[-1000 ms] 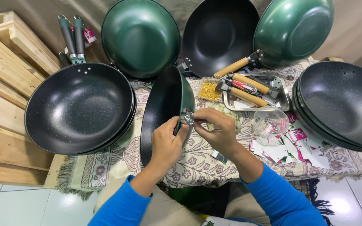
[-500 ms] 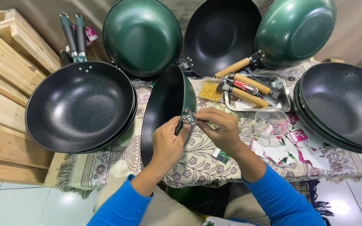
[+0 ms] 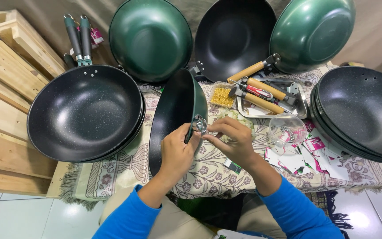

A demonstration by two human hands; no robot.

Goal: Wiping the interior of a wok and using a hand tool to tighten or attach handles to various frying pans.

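Note:
A dark green wok (image 3: 173, 116) with a black inside stands on its edge on the patterned cloth (image 3: 208, 172) in front of me. My left hand (image 3: 177, 152) grips its rim near the right side. My right hand (image 3: 231, 140) pinches a small shiny metal fitting (image 3: 199, 125) against the wok's rim, just above my left thumb. Both sleeves are blue.
A stack of black woks (image 3: 82, 113) lies at left and another stack of black woks (image 3: 361, 113) at right. Three woks lean at the back. A metal tray (image 3: 295, 104) holds wooden handles (image 3: 261, 97); beside it sit a box of gold screws (image 3: 222, 95), a clear bowl (image 3: 287, 129), paper tags (image 3: 303, 152). Wooden planks (image 3: 5, 88) lie left.
My hands stay on the wok's rim; the right fingers have shifted slightly on the metal fitting. The wok has hardly moved.

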